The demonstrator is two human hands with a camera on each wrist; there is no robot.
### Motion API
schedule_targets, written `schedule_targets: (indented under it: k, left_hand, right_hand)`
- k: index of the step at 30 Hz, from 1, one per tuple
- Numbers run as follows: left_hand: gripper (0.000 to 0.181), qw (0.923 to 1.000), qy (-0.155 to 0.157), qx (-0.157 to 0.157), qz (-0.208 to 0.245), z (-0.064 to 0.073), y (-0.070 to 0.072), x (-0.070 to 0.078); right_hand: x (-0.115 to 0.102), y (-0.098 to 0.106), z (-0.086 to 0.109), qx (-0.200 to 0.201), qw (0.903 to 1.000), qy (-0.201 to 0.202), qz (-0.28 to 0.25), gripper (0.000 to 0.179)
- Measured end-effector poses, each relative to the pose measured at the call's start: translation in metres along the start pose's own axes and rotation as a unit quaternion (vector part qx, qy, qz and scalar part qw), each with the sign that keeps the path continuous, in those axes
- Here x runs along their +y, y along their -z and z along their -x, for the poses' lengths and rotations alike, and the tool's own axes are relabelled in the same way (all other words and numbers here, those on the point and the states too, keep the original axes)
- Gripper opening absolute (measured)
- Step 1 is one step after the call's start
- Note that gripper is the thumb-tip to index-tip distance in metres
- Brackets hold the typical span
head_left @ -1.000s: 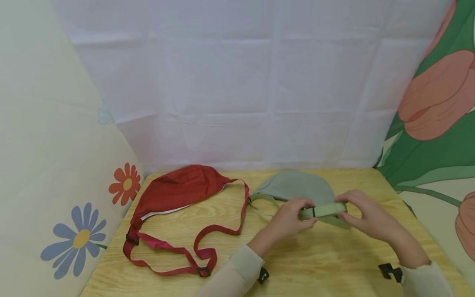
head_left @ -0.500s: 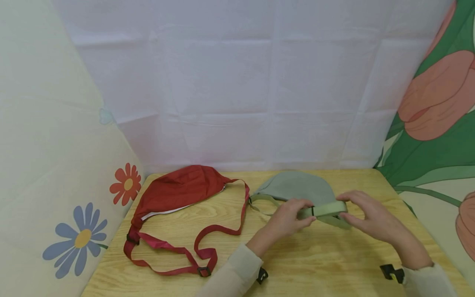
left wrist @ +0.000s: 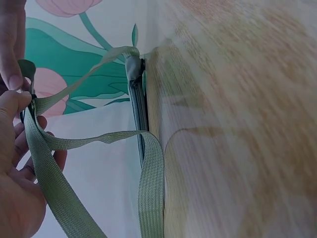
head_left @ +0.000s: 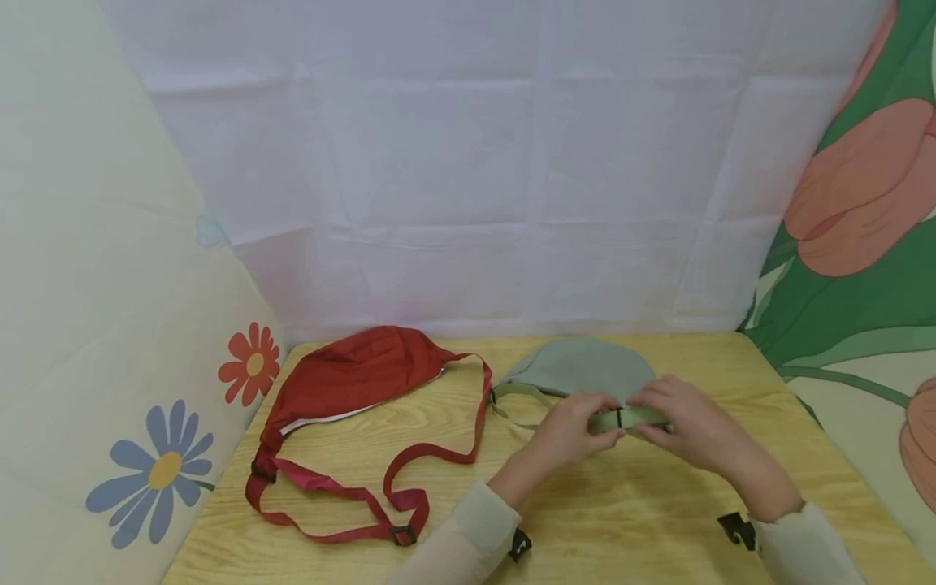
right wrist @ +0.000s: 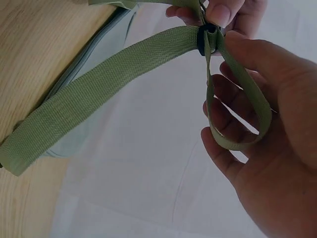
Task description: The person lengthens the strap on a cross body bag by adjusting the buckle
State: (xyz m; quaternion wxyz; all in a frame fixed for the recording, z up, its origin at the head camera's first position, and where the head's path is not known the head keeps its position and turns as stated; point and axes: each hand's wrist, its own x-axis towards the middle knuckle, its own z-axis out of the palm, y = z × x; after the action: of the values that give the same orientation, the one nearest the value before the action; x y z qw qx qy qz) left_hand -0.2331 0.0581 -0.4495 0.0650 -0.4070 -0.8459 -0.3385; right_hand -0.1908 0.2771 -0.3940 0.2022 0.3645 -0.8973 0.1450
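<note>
A grey-green waist bag point(head_left: 585, 366) lies at the back of the table, right of centre, with its green webbing strap point(right wrist: 114, 74) lifted in front of it. My left hand point(head_left: 566, 431) pinches that strap between thumb and fingers beside a black slider buckle point(right wrist: 202, 40). From the other side, my right hand point(head_left: 687, 422) pinches the webbing close to the same buckle. A loop of strap point(right wrist: 265, 121) hangs down from the buckle within the curve of the right fingers. In the left wrist view, more strap point(left wrist: 59, 183) droops from the left hand towards the table.
On the left of the wooden table point(head_left: 607, 528) lies a red waist bag point(head_left: 358, 374), its red strap point(head_left: 431, 451) curling forward with a black buckle point(head_left: 401, 535). A white cloth point(head_left: 424, 162) hangs behind. Flower-patterned cloths point(head_left: 863, 325) stand at both sides.
My right hand has moved left along the strap, from the end of the loop to near the buckle. My left hand keeps its hold in about the same place.
</note>
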Motion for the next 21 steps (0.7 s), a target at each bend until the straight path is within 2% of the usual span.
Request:
schedule_targets:
  k: [11, 21]
  left_hand:
    - [0.030, 0.9996, 0.026, -0.003, 0.005, 0.003, 0.001, -0.001]
    - [0.032, 0.9994, 0.034, 0.000, 0.002, 0.007, 0.005, -0.002]
  right_hand:
    - [0.005, -0.006, 0.006, 0.002, 0.9998, -0.017, -0.010, 0.030]
    - [0.010, 0.000, 0.021, 0.040, 0.9969, -0.045, -0.051, 0.037]
